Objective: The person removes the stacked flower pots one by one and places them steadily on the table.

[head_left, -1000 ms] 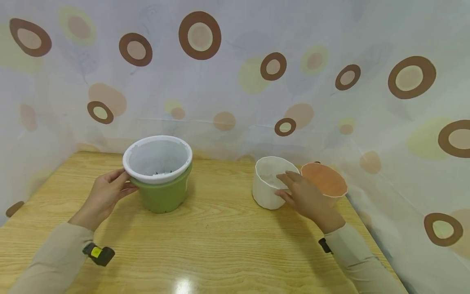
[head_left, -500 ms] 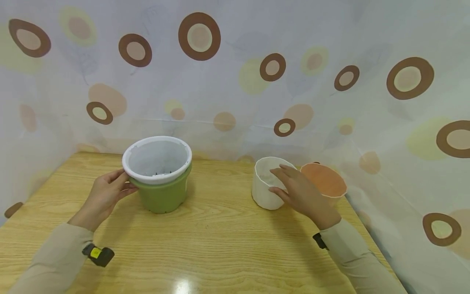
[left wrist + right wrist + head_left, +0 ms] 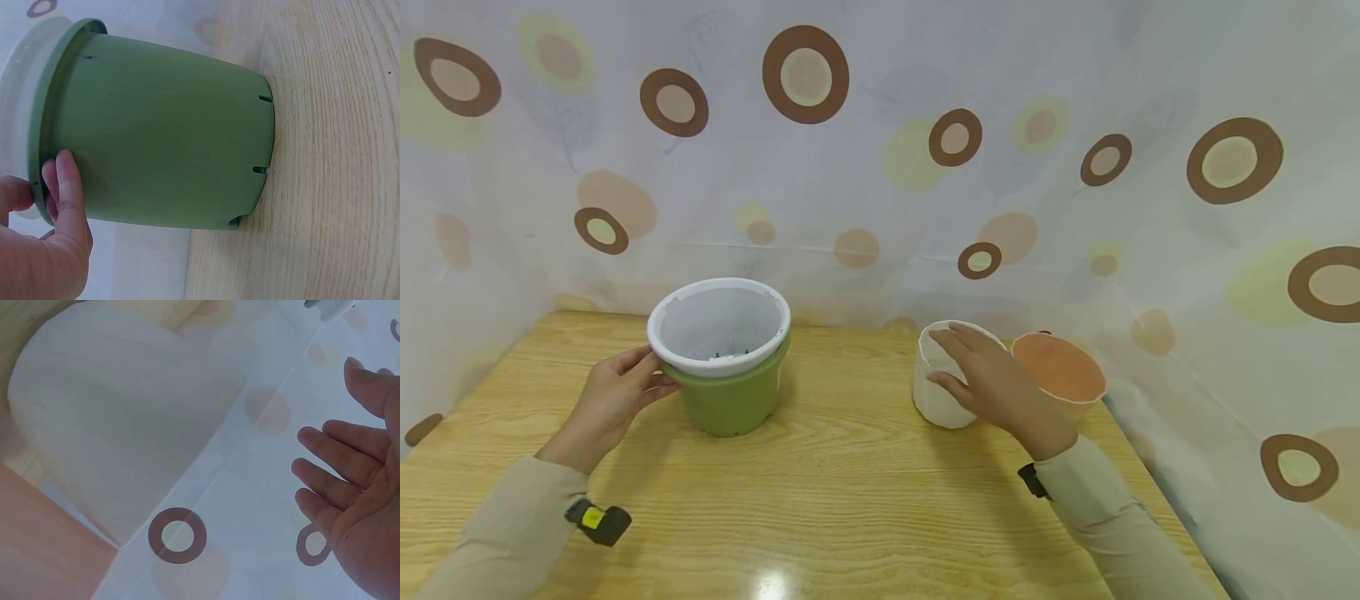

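On the left of the table stands a green flower pot (image 3: 730, 404) with a white pot (image 3: 718, 329) nested inside, its rim showing above the green one. My left hand (image 3: 613, 404) pinches the green pot's rim; in the left wrist view the thumb is on the outer side and the fingers (image 3: 70, 187) lie under the lip. On the right stands a white fluted pot (image 3: 936, 400) beside an orange pot (image 3: 1060, 367). My right hand (image 3: 992, 383) hovers over the white fluted pot with fingers extended, holding nothing; the right wrist view shows its palm (image 3: 369, 531) apart from the pot.
Everything stands on a wood-grain table (image 3: 842, 500). A patterned cloth (image 3: 880, 167) with brown rings hangs behind and to the right, close to the table's back edge. The two right-hand pots stand close together near the right edge.
My right hand has shifted left, from the right side of the white fluted pot to over its opening. My left hand keeps its hold on the green pot's rim.
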